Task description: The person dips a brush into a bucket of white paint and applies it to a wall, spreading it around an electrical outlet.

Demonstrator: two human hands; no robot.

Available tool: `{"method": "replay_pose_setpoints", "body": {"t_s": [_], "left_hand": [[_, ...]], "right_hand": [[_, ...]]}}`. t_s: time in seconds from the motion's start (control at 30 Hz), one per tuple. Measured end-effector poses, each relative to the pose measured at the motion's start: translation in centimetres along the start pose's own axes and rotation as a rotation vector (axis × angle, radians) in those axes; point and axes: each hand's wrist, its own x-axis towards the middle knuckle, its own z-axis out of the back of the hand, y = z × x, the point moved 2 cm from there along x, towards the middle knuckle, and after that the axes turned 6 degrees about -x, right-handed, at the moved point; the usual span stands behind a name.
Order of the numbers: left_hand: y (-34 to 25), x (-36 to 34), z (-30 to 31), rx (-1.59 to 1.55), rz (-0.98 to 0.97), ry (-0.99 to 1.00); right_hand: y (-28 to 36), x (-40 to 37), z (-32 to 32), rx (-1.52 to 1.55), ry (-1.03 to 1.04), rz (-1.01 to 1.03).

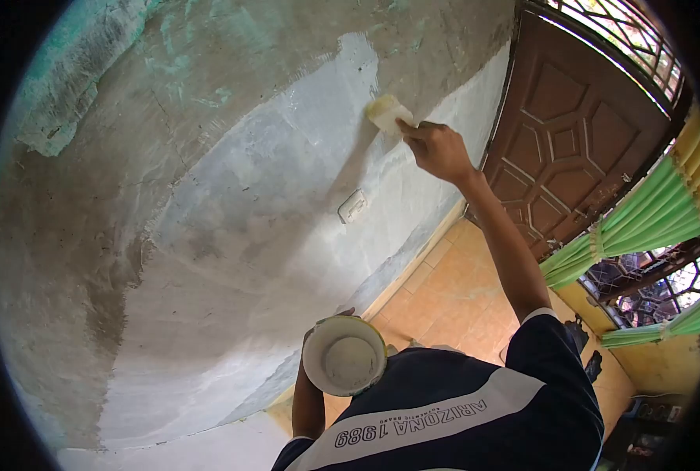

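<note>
My right hand is raised against the wall, its fingers wrapped around the handle of a wide, pale paint brush. The bristles, tinged yellow, touch the wall at the upper edge of a white-coated patch. Low in front of my chest, my left hand grips a small round paint bucket with a yellowish rim. Whitish paint lies in its bottom. Most of the left hand is hidden behind the bucket. Fresh-looking white streaks end unevenly on the bare grey plaster above the brush.
A white switch plate or socket sits on the wall below the brush. To the right are a brown panelled door and green curtains by a grilled window. Orange floor tiles run along the wall's foot. Green paint flakes at upper left.
</note>
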Motion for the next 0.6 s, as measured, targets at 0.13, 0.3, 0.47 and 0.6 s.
{"method": "replay_pose_setpoints", "body": {"t_s": [0.13, 0.3, 0.47, 0.6], "left_hand": [[0.2, 0.6, -0.1, -0.14, 0.046, 0.065], [0.1, 0.6, -1.7, 0.117, 0.014, 0.025], [0.2, 0.7, -1.2, -0.057, 0.101, 0.041], [0.2, 0.6, -1.3, -0.087, 0.081, 0.086]], "right_hand": [[-1.1, -4.0, -3.2, -0.024, 0.118, -0.043], [-2.7, -7.1, -4.9, -0.046, 0.243, -0.091], [-2.1, -2.9, 0.3, -0.027, 0.05, -0.135], [0.7, 2.2, 4.9, 0.014, -0.179, -0.078]]}}
